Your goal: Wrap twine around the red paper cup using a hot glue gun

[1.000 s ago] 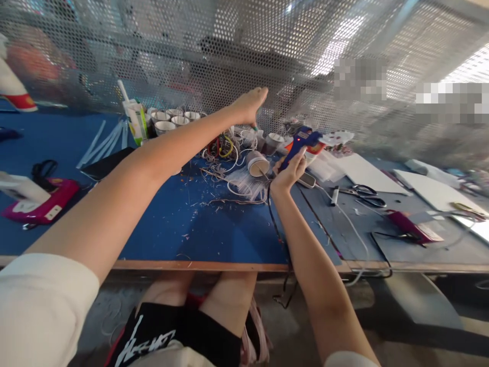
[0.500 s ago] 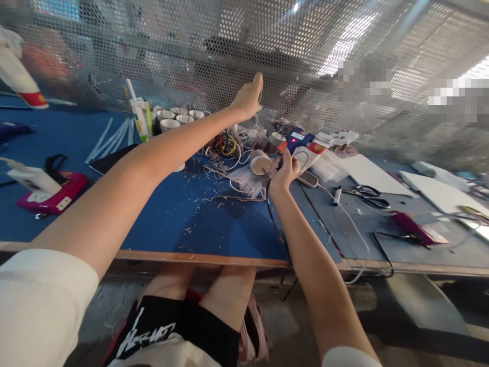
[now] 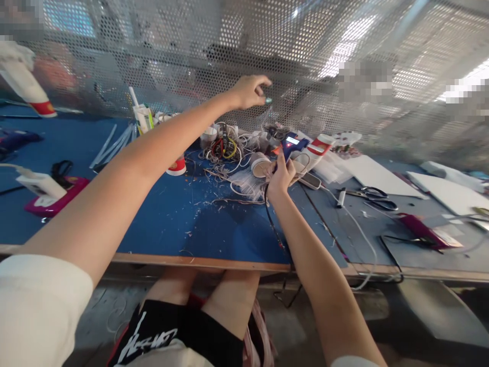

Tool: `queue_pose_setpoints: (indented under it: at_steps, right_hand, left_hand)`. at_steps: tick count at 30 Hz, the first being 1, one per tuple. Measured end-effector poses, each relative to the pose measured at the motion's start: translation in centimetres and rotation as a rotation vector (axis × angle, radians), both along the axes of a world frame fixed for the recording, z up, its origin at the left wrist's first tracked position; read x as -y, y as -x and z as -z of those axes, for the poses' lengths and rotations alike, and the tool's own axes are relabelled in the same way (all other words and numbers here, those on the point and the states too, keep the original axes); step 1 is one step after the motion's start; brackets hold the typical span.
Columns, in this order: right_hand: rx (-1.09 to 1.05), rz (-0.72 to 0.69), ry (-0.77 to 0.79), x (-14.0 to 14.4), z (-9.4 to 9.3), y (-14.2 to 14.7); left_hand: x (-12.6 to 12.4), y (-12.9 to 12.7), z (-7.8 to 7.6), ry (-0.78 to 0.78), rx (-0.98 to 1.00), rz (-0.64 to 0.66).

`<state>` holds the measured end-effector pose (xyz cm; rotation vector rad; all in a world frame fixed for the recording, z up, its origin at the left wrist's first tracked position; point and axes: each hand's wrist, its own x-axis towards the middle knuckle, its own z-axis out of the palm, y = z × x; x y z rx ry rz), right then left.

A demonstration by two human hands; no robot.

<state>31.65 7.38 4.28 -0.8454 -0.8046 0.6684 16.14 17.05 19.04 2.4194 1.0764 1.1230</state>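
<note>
Two things were held: a blue plastic glue gun (image 3: 291, 146), gripped by the right hand (image 3: 280, 176) above the blue counter (image 3: 160, 214), judged light, rigid, best taken by its handle; a small green piece (image 3: 268, 101), pinched by the left hand (image 3: 248, 92) at the perforated metal screen (image 3: 191, 61).

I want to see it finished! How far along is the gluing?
Done: no finished piece shows, only scraps and wires on the blue table. In hand: the right hand holds the blue glue gun; the left hand pinches something small and green at the mesh. Left: most of it, probably.
</note>
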Motion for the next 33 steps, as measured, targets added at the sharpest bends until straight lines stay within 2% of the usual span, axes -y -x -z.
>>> queue_pose_setpoints:
  at_steps: [3, 6, 12, 16, 22, 24, 27, 30, 33]
  right_hand:
    - [-0.043, -0.042, 0.066, 0.1, -0.2, 0.0]
    - [-0.052, -0.005, 0.074, -0.1, -0.3, -0.2]
    - [-0.029, 0.209, -0.114, -1.1, 0.2, -1.0]
    - [0.035, 0.198, -0.155, -1.5, 0.6, -1.3]
    - [0.06, 0.158, -0.116, -1.3, 1.0, -0.6]
    - [0.065, 0.158, -0.112, -1.1, 1.0, -0.6]
    - [0.044, 0.126, -0.08, -0.9, 0.7, -0.6]
    - [-0.021, 0.022, -0.01, -0.6, 0.0, -0.3]
    - [-0.098, -0.212, 0.105, 0.2, -0.8, 0.2]
  left_hand:
    - [0.5, 1.1, 0.2, 0.083, -0.038, -0.029]
    - [0.8, 1.7, 0.2, 0.143, -0.066, -0.03]
    - [1.2, 1.2, -1.6, 0.08, -0.012, -0.036]
    - [1.4, 1.4, -2.6, 0.113, -0.055, -0.091]
    - [2.7, 3.4, -2.7, -0.262, -0.169, -0.09]
    - [3.1, 3.5, -3.0, -0.308, -0.205, -0.082]
    - [3.6, 3.4, -3.3, -0.346, -0.164, -0.139]
    - [5.3, 3.8, -2.0, -0.362, -0.052, -0.182]
    - [8.0, 5.6, 2.1, -0.349, 0.001, -0.183]
